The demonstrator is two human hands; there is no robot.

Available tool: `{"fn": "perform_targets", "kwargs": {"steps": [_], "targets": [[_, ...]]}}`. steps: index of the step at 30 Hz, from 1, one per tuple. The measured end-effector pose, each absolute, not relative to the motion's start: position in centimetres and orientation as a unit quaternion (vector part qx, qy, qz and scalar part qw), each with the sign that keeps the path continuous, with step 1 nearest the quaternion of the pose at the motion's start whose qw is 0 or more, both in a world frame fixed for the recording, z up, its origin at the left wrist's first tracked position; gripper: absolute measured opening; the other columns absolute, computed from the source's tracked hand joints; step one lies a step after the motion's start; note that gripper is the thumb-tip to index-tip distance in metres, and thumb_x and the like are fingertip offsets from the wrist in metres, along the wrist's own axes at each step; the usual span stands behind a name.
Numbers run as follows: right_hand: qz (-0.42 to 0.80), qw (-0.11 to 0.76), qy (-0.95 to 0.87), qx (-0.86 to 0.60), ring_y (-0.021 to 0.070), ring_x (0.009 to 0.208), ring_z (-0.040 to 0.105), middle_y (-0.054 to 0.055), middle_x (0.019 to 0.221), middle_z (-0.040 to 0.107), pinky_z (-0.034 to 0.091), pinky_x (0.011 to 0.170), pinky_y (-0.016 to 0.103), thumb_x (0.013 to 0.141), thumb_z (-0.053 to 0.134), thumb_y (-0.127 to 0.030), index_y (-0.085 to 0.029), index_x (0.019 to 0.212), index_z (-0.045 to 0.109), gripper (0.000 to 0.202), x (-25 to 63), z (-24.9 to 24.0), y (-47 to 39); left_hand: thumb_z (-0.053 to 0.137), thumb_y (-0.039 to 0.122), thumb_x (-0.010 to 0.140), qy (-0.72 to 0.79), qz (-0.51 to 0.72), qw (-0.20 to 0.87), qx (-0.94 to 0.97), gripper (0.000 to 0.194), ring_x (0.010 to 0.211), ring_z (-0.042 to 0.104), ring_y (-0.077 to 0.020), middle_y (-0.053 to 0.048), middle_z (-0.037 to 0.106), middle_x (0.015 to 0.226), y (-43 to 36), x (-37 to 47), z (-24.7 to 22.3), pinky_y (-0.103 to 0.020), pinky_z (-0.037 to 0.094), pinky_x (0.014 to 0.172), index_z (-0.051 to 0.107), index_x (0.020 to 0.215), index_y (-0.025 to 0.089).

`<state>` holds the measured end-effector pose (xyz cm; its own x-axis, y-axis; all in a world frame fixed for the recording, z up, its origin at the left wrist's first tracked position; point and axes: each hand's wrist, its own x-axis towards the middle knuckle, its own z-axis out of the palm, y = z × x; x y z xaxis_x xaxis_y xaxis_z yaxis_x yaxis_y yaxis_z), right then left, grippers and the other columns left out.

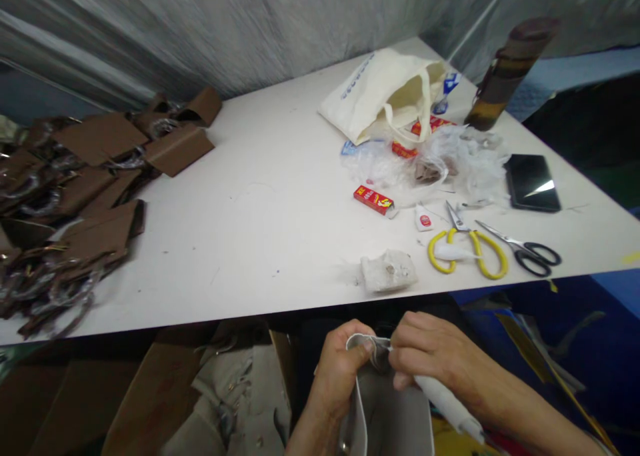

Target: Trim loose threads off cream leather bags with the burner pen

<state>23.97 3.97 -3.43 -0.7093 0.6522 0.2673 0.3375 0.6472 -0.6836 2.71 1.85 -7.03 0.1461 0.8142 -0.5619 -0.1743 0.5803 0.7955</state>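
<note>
A light grey, leather-like bag [395,409] is held below the table's front edge, its open top towards me. My left hand [340,369] pinches the rim on the left, thumb over the curled edge. My right hand [425,349] is closed at the right of the same rim, fingers bent and pressed together. From under the right hand a white tubular piece [447,403] runs down to the right; I cannot tell whether it belongs to the bag. The right fingertips are partly hidden.
Brown bag pieces [100,139] pile up on the table's left. At right are yellow-handled scissors [493,256], black scissors [537,256], a phone [534,183], a bottle [510,76], a tote bag [370,96] and a red box [374,200]. Below, a carton [155,389] holds grey pieces.
</note>
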Motion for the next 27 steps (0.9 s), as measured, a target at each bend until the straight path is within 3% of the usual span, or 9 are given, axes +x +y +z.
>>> {"fn": "perform_targets", "kwargs": {"steps": [3, 6, 11, 16, 20, 23, 27], "targets": [[0.319, 0.341, -0.830, -0.305, 0.0178, 0.076, 0.058, 0.004, 0.083, 0.066, 0.043, 0.069, 0.033, 0.110, 0.050, -0.034, -0.021, 0.100, 0.068, 0.025, 24.3, -4.5, 3.4, 0.080, 0.040, 0.073, 0.556, 0.358, 0.679, 0.319, 0.029, 0.063, 0.046, -0.0137, 0.000, 0.057, 0.066, 1.6, 2.9, -6.7, -0.025, 0.036, 0.062, 0.066, 0.076, 0.014], [0.331, 0.434, -0.769, -0.331, 0.0183, 0.076, 0.065, 0.004, 0.085, 0.071, 0.051, 0.071, 0.032, 0.110, 0.050, -0.033, -0.024, 0.125, 0.065, 0.023, 24.3, -5.9, 2.5, 0.077, 0.038, 0.074, 0.567, 0.364, 0.652, 0.347, 0.027, 0.064, 0.046, -0.0141, 0.000, 0.057, 0.067, 1.1, 3.0, -6.2, -0.026, 0.037, 0.063, 0.066, 0.075, 0.014], [0.368, 0.451, -0.696, -0.420, 0.0187, 0.090, 0.073, 0.005, 0.103, 0.077, 0.058, 0.079, 0.029, 0.109, 0.050, -0.027, -0.029, 0.141, 0.059, 0.034, 23.8, -6.1, 0.2, 0.073, 0.036, 0.078, 0.577, 0.360, 0.619, 0.393, 0.022, 0.066, 0.050, -0.0157, 0.000, 0.059, 0.069, 0.0, 3.0, -5.4, -0.027, 0.039, 0.066, 0.066, 0.077, 0.015], [0.378, 0.395, -0.698, -0.463, 0.0220, 0.097, 0.070, 0.007, 0.106, 0.073, 0.055, 0.083, 0.031, 0.104, 0.061, -0.032, -0.026, 0.122, 0.069, 0.021, 23.2, -4.6, -0.8, 0.067, 0.033, 0.085, 0.585, 0.355, 0.563, 0.464, 0.019, 0.070, 0.052, -0.0169, 0.000, 0.059, 0.073, -1.1, 3.2, -4.2, -0.028, 0.040, 0.068, 0.065, 0.076, 0.017], [0.408, 0.292, -0.708, -0.497, 0.0204, 0.082, 0.067, 0.004, 0.094, 0.069, 0.051, 0.072, 0.030, 0.087, 0.082, -0.035, -0.024, 0.108, 0.071, 0.026, 22.5, -3.7, -1.0, 0.061, 0.022, 0.086, 0.583, 0.354, 0.492, 0.541, 0.013, 0.079, 0.059, -0.0196, -0.002, 0.062, 0.080, -2.0, 4.0, -2.9, -0.029, 0.043, 0.074, 0.067, 0.076, 0.018], [0.434, 0.259, -0.700, -0.504, 0.0171, 0.075, 0.064, 0.001, 0.089, 0.064, 0.046, 0.066, 0.026, 0.084, 0.083, -0.030, -0.023, 0.096, 0.070, 0.019, 22.1, -3.2, -1.2, 0.058, 0.019, 0.087, 0.593, 0.342, 0.458, 0.567, 0.015, 0.083, 0.062, -0.0205, -0.003, 0.064, 0.082, -2.7, 4.5, -2.4, -0.030, 0.045, 0.077, 0.066, 0.075, 0.018], [0.466, 0.245, -0.678, -0.513, 0.0149, 0.072, 0.062, 0.000, 0.086, 0.062, 0.043, 0.064, 0.022, 0.083, 0.080, -0.025, -0.022, 0.092, 0.069, 0.014, 21.9, -2.7, -1.6, 0.063, 0.017, 0.084, 0.635, 0.339, 0.450, 0.529, 0.012, 0.081, 0.065, -0.0199, 0.000, 0.068, 0.081, -3.3, 4.8, -2.1, -0.029, 0.047, 0.077, 0.068, 0.095, 0.020]]}}
